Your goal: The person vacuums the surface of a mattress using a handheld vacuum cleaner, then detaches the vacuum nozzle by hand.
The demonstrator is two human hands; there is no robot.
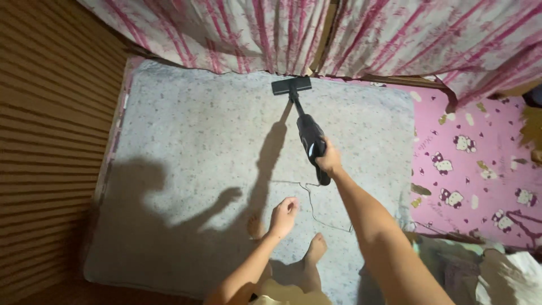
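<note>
My right hand [329, 161] grips the handle of a black handheld vacuum cleaner [310, 139]. Its thin tube runs away from me to a flat black floor nozzle [291, 85] that rests on the far edge of a grey speckled rug [192, 141], just below the curtain hem. A thin cord [311, 204] trails from the vacuum's rear across the rug. My left hand [283, 215] hangs free above the rug with its fingers loosely curled, holding nothing. Below it, my bare feet [314, 249] stand on the rug.
A pink-and-white patterned curtain [395, 39] hangs across the far side. A pink cartoon-print mat [480, 152] lies to the right of the rug. A brown ribbed wall [51, 141] runs along the left. Crumpled cloth [502, 277] lies at the bottom right.
</note>
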